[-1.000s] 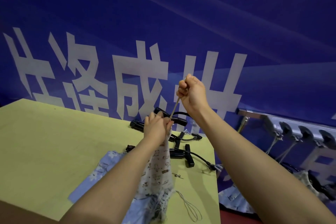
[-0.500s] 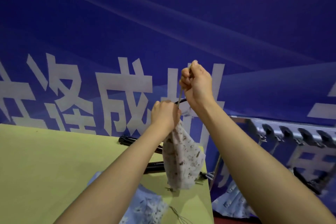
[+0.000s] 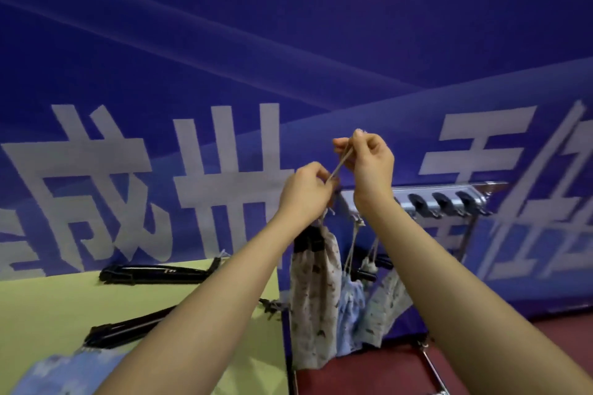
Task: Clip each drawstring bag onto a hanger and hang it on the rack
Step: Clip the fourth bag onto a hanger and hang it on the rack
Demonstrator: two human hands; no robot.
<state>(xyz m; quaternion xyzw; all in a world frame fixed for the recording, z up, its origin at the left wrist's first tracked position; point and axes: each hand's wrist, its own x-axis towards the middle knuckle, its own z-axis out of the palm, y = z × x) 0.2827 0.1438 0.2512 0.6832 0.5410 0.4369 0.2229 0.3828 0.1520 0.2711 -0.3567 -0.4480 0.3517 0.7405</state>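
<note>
My left hand [image 3: 306, 192] grips the gathered top of a white patterned drawstring bag [image 3: 313, 298], which hangs down beside the table's right edge. My right hand [image 3: 369, 163] pinches the bag's beige drawstring [image 3: 340, 163] and holds it taut up and to the right of the left hand. Both hands are raised in front of the left end of the silver rack [image 3: 449, 197]. Two more bags, a blue one [image 3: 351, 308] and a pale patterned one [image 3: 386, 305], hang from the rack by their cords behind the held bag.
Black clip hangers lie on the yellow-green table [image 3: 48, 305], one at the back [image 3: 157, 272] and one nearer [image 3: 128, 330]. A light blue bag [image 3: 61, 372] lies at the table's front. Black hooks [image 3: 442, 200] line the rack. Red floor lies on the right.
Both hands carried the white bag up and to the right, off the table and over to the rack. The view swung right, showing the rack and the bags hanging on it.
</note>
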